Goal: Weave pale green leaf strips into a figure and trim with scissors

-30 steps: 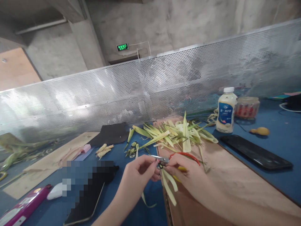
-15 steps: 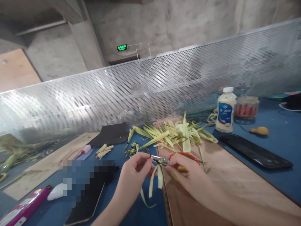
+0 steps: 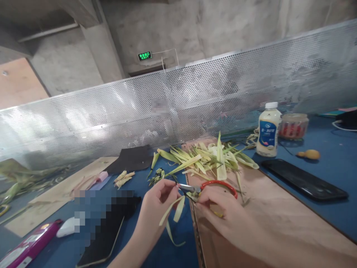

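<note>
My left hand (image 3: 158,201) pinches a small woven piece of pale green leaf strips (image 3: 174,210), whose loose ends hang down over the blue table. My right hand (image 3: 220,210) grips red-handled scissors (image 3: 214,185), their blades pointing left at the strips right by my left fingertips. Both hands hover at the near left edge of a brown board (image 3: 267,219). Beyond them lies a heap of green and yellow leaf strips (image 3: 206,158).
A white bottle (image 3: 267,130) and a clear jar (image 3: 292,126) stand at the back right, with a small yellow gourd (image 3: 309,154) and a black phone (image 3: 304,180) nearby. Another phone (image 3: 100,238), a pink case (image 3: 25,245) and brown paper (image 3: 58,190) lie left. A perforated metal screen (image 3: 111,111) runs behind.
The hanging strip ends have swung from below my right hand leftward, under my left hand. The scissors stay at the strips; both hands have barely shifted.
</note>
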`<control>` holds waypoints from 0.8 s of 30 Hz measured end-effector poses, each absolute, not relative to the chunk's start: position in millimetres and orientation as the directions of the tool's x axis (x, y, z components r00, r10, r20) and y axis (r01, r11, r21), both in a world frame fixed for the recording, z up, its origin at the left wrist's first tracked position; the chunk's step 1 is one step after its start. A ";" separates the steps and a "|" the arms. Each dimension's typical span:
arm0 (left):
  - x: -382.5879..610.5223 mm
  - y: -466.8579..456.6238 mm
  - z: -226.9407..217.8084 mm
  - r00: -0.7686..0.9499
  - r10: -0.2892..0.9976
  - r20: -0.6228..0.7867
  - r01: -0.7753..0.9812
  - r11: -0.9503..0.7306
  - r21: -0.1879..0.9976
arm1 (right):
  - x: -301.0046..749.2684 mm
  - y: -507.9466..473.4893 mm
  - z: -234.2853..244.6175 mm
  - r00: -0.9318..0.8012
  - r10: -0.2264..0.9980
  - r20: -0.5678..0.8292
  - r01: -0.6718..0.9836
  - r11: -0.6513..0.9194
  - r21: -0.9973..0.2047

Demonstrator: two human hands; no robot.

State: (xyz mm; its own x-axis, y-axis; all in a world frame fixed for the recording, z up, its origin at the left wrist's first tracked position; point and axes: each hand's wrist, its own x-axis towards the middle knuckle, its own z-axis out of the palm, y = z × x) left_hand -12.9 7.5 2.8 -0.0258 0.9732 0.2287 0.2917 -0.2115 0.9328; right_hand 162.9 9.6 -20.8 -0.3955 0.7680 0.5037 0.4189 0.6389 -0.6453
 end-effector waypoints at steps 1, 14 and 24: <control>-13.0 7.3 2.9 -0.023 0.972 0.232 0.293 -0.215 0.932 | 162.8 9.0 -20.0 -0.401 0.764 0.506 0.416 0.643 -0.643; -12.2 7.0 6.2 -0.016 0.967 0.255 0.346 -0.234 0.909 | 165.2 1.6 -11.9 -0.475 0.759 0.446 0.435 0.643 -0.630; -10.6 2.8 6.6 -0.119 0.957 0.266 0.404 -0.198 0.893 | 165.6 -0.8 -6.6 -0.503 0.712 0.490 0.425 0.698 -0.576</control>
State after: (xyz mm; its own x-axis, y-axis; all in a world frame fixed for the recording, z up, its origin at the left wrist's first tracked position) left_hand -10.6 2.8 6.6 -0.1191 0.9566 0.2658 0.4036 -0.1980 0.8932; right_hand 165.6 -0.8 -6.6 -0.5034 0.7117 0.4900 0.4255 0.6977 -0.5763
